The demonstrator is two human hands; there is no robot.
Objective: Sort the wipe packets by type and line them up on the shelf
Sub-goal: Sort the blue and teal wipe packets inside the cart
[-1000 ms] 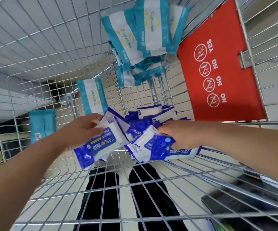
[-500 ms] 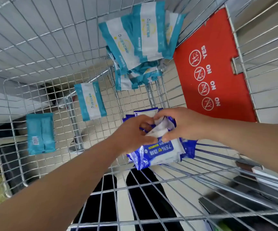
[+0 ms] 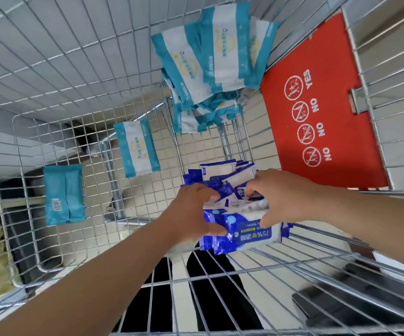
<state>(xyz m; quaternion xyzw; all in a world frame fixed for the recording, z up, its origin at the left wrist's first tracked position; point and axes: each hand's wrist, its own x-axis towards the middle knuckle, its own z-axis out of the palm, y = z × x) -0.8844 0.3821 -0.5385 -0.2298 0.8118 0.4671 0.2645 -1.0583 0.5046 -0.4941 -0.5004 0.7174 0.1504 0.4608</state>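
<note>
Blue packets (image 3: 242, 232) form one bundle between both hands, low in the wire cart (image 3: 74, 57), as the head view shows. A second ago the hands were apart, each with its own few blue packets. Since then they have come together and pressed the two lots into a single stack. The left hand (image 3: 193, 214) clasps the stack's left end, with its thumb across the front packet. The right hand (image 3: 285, 197) curls over the top and right side, thumb on the white label. I judge the blue sort is gathered and nearly ready to lift out, but nothing is lined up on a shelf yet.

The teal-and-white packets (image 3: 210, 57) lie heaped at the cart's far end, unchanged. A loose teal-and-white packet (image 3: 136, 147) and a plain teal packet (image 3: 64, 194) lie apart on the wire to the left.

The hands cover much of the bundle, so the number of packets cannot be counted, and more blue ones poke out behind. Most fingertips are tucked out of sight. No shelf can be picked out. A red flap (image 3: 322, 170) blocks the right side, and a dark shape (image 3: 356, 309) at lower right is too blurred to name.
</note>
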